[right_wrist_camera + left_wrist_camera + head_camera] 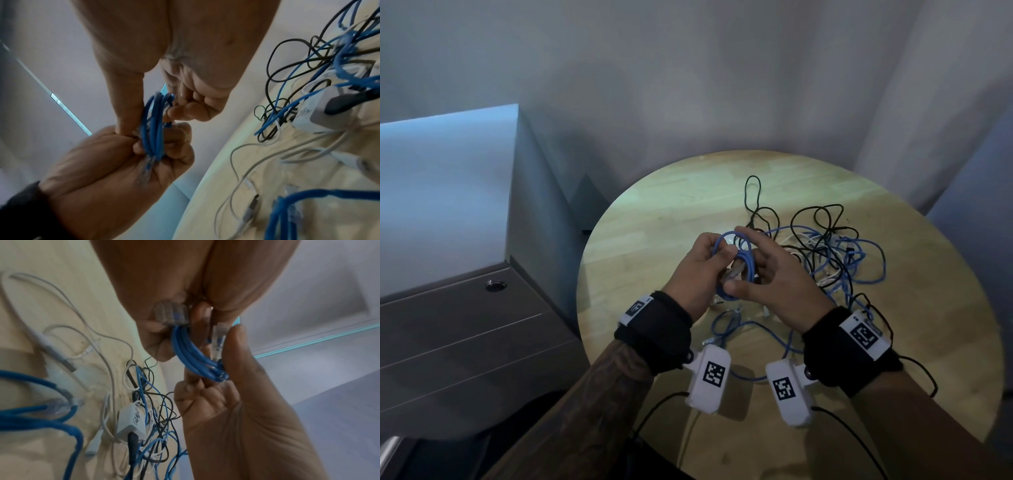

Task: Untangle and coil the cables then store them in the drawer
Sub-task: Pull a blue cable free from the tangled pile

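Held up over the round pale wooden table (640,240): a small coil of blue network cable (736,263), gripped between both hands. Left hand (698,270) curled round the near side of the coil, thumb on top, fingers wrapped beneath, one clear plastic plug (146,168) lying in its palm. Right hand (777,277) pinching the far side with thumb and fingertips, index finger raised over the top loop (second clear plug (219,339) pressed against that thumb, plain in the left wrist view). Coil well above the tabletop, several turns bunched tight.

Behind and to the right on the table, a loose tangle of black, white and blue cables (825,253), with a white power adapter (131,421) buried in it. Nearer the body, more blue cable (726,325) trailing flat between the wrists. Off to the left, beside the table, a grey metal drawer cabinet (465,335), drawers closed, round lock on top.
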Tool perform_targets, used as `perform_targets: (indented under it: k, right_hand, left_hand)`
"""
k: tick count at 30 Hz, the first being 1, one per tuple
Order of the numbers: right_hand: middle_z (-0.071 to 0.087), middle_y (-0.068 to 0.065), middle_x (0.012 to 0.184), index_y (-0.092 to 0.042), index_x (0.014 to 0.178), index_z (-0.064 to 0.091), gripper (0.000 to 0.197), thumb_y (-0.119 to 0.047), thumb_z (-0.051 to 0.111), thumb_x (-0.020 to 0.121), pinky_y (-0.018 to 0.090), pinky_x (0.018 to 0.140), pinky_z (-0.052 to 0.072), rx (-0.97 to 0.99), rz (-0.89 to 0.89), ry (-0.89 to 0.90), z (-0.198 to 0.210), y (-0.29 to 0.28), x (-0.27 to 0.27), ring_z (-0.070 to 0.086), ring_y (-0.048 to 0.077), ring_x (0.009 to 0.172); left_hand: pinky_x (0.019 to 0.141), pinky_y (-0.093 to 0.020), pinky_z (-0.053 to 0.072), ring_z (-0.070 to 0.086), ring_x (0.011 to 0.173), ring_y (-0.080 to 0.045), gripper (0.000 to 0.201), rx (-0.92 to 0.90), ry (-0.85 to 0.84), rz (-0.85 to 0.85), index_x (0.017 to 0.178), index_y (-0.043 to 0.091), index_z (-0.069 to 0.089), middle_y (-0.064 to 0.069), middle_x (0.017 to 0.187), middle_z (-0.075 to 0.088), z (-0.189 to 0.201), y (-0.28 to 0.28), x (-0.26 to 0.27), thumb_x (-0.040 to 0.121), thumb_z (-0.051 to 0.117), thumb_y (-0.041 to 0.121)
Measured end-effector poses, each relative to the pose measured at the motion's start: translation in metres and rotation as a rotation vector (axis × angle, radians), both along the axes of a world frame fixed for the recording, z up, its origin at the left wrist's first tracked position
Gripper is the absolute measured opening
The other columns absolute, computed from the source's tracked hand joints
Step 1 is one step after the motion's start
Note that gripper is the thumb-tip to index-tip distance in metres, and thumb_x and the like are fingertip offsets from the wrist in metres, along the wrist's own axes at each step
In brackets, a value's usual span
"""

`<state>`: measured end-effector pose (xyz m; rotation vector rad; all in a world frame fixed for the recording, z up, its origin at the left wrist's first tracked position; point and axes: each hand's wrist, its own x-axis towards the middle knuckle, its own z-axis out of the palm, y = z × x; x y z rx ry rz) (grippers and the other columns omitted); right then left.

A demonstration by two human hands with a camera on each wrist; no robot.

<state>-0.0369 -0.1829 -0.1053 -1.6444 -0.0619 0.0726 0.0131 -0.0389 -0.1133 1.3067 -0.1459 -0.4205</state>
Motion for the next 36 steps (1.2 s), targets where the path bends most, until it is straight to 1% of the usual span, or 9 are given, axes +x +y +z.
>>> perform_targets:
  k: [4, 7, 10, 15, 19, 22, 26, 30, 36]
  right_hand:
    - [0.074, 0.003, 0.102, -0.019, 0.129, 0.057, 0.049, -0.011, 0.075, 0.084, 0.03, 0.084, 0.058, 0.006, -0.131, -0.024, -0.002, 0.002, 0.003, 0.071, 0.018, 0.096]
    - [0.07, 0.006, 0.079, -0.014, 0.111, 0.063, 0.024, -0.023, 0.071, 0.089, 0.031, 0.069, 0.053, 0.035, -0.313, -0.022, -0.004, 0.006, 0.006, 0.063, 0.015, 0.07]
    - [0.062, 0.002, 0.067, -0.007, 0.103, 0.062, 0.018, -0.02, 0.067, 0.092, 0.025, 0.058, 0.048, 0.152, -0.398, -0.019, -0.008, 0.006, 0.008, 0.055, 0.011, 0.059]
    - [0.065, 0.001, 0.068, -0.004, 0.099, 0.059, 0.02, -0.022, 0.066, 0.093, 0.026, 0.061, 0.05, 0.078, -0.395, -0.069, -0.009, 0.003, 0.009, 0.057, 0.012, 0.06]
    - [0.068, 0.009, 0.085, -0.011, 0.088, 0.069, 0.018, -0.026, 0.063, 0.095, 0.034, 0.072, 0.054, -0.136, -0.359, -0.153, -0.003, -0.004, 0.007, 0.063, 0.023, 0.079]
    - [0.064, 0.022, 0.088, -0.01, 0.086, 0.07, 0.013, -0.019, 0.064, 0.094, 0.031, 0.069, 0.053, -0.104, -0.303, -0.174, 0.002, -0.005, 0.005, 0.061, 0.025, 0.078]
    - [0.068, 0.003, 0.095, -0.016, 0.099, 0.075, 0.011, -0.017, 0.068, 0.092, 0.035, 0.077, 0.055, -0.221, -0.24, -0.294, 0.007, -0.003, 0.002, 0.065, 0.022, 0.09]
    - [0.071, 0.006, 0.092, -0.016, 0.104, 0.073, 0.014, -0.022, 0.064, 0.094, 0.037, 0.074, 0.057, -0.153, -0.314, -0.246, 0.014, -0.001, 0.0, 0.066, 0.023, 0.085]
    - [0.069, -0.004, 0.086, -0.011, 0.092, 0.06, 0.005, -0.01, 0.058, 0.096, 0.014, 0.064, 0.045, -0.115, -0.144, -0.048, 0.019, -0.013, 0.001, 0.061, 0.002, 0.075]
  left_hand:
    - [0.05, -0.026, 0.032, 0.039, 0.047, -0.011, 0.016, -0.04, 0.07, 0.003, 0.087, 0.014, 0.045, 0.001, 0.064, 0.048, 0.002, -0.004, -0.004, 0.102, 0.044, 0.015]
    - [0.051, -0.027, 0.025, 0.034, 0.045, -0.011, 0.018, -0.142, 0.117, -0.012, 0.084, 0.012, 0.045, -0.002, 0.072, 0.045, 0.008, -0.01, -0.009, 0.1, 0.037, 0.014]
    - [0.051, -0.022, 0.029, 0.039, 0.047, -0.007, 0.01, -0.002, -0.007, -0.016, 0.092, 0.01, 0.045, -0.004, 0.074, 0.049, 0.008, -0.014, -0.014, 0.098, 0.04, 0.003]
    - [0.057, -0.024, 0.034, 0.039, 0.056, -0.009, 0.006, 0.103, -0.147, -0.027, 0.101, 0.007, 0.048, -0.003, 0.079, 0.049, 0.001, -0.012, -0.013, 0.101, 0.044, 0.002]
    - [0.057, -0.023, 0.037, 0.039, 0.058, -0.01, 0.004, 0.185, -0.241, -0.124, 0.102, 0.003, 0.051, -0.007, 0.082, 0.054, 0.001, -0.001, -0.008, 0.099, 0.05, 0.002]
    - [0.056, -0.02, 0.037, 0.037, 0.057, -0.011, 0.002, 0.21, -0.247, -0.189, 0.1, 0.003, 0.052, 0.012, 0.065, 0.055, 0.002, 0.001, -0.009, 0.099, 0.05, 0.003]
    - [0.053, -0.024, 0.031, 0.034, 0.053, -0.011, 0.015, 0.17, -0.189, -0.135, 0.103, -0.001, 0.057, 0.008, 0.059, 0.042, 0.001, 0.001, -0.003, 0.099, 0.052, 0.012]
    - [0.054, -0.03, 0.029, 0.033, 0.052, -0.011, 0.004, 0.167, -0.302, -0.086, 0.095, 0.014, 0.055, 0.007, 0.066, 0.049, -0.002, 0.0, -0.003, 0.094, 0.051, 0.015]
    - [0.063, -0.029, 0.037, 0.043, 0.063, -0.008, 0.023, 0.251, -0.401, -0.068, 0.106, 0.021, 0.046, -0.004, 0.093, 0.047, -0.005, 0.001, -0.006, 0.086, 0.056, 0.019]
